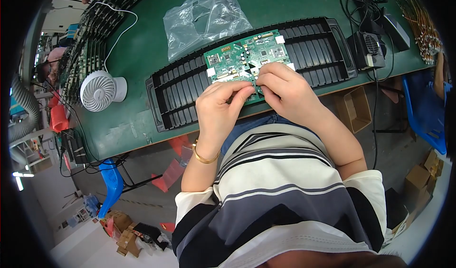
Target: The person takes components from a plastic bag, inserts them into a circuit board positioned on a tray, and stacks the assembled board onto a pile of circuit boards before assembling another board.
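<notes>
A green circuit board (228,56) with chips, small cylindrical parts and white blocks lies across a long black ribbed tray (183,88). Over the board's near edge, my left hand (219,103) has its thumb and forefinger pinched together. Close beside it, my right hand (289,88) is also closed in a pinch, its fingertips almost meeting the left ones near the middle of the board. Whatever sits between the fingertips is too small and too covered to make out.
Behind the tray lies a clear plastic bag (206,18). To the left are a white fan (97,91) and rows of stacked circuit boards (88,54). On the right stand a black boxy device (368,49) with cables and a bundle of wires (420,23).
</notes>
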`<state>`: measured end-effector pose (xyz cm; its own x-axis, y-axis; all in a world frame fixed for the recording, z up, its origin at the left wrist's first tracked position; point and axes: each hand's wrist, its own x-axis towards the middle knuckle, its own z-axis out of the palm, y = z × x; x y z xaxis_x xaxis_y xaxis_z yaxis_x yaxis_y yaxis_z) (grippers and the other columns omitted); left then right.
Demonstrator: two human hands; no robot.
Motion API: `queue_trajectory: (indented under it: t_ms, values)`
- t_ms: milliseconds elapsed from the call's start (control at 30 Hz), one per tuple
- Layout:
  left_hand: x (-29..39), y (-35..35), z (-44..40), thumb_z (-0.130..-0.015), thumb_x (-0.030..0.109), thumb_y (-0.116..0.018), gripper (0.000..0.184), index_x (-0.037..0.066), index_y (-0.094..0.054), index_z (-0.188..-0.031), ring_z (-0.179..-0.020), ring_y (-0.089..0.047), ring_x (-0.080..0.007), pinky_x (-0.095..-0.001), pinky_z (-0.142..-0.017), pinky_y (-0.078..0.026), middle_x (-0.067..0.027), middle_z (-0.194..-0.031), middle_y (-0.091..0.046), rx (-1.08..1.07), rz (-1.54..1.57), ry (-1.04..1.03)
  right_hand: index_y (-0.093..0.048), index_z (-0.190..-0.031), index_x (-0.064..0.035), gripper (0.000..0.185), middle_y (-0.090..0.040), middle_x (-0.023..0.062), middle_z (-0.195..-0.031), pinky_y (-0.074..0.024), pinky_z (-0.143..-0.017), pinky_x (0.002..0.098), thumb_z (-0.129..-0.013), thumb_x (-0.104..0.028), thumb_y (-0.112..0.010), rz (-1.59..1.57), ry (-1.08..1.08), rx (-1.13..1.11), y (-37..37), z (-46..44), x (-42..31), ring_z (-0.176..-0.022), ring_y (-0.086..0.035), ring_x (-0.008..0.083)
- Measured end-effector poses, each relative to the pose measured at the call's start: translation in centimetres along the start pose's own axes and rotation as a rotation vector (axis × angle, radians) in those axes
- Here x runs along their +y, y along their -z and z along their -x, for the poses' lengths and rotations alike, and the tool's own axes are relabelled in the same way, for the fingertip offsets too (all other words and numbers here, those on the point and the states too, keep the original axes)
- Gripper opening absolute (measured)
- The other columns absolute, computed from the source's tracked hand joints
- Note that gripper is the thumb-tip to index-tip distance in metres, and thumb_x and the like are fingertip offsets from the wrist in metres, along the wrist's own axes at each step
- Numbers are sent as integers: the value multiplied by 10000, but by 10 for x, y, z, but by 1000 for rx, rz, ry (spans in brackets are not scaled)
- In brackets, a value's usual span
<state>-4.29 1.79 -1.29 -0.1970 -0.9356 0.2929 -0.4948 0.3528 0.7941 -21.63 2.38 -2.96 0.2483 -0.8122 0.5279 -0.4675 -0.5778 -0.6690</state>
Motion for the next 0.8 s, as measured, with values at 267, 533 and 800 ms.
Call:
queue_trajectory:
  t_ms: [267, 533, 800]
  values:
    - [-9, -6, 4, -726, 62, -759, 175, 84, -707, -892, -723, -567, -156, -255, -645, -455, -12, -931, -682, 17, -257, -331, -619, -929, 2, 204, -611, 88, -1016, -500, -733, 295, -741, 80, -636, -6, -43, -27, 5, 2, -4, -839, -597, 233]
    - [-9, 19, 3, -761, 48, -723, 214, 54, -682, -971, -816, -590, -186, -287, -755, -476, -41, -957, -664, 91, -280, -260, -628, -965, -6, 239, -620, 89, -1021, -490, -751, 295, -736, 57, -653, 140, -89, 86, 24, 5, 2, -852, -593, 236]
    - [-18, 35, 13, -778, 66, -720, 177, 36, -676, -948, -778, -591, -184, -296, -804, -459, -46, -906, -674, 163, -241, 144, -625, -1033, -9, 302, -636, 90, -1006, -485, -764, 295, -738, 35, -672, 267, -180, 141, 32, 9, 10, -856, -592, 225]
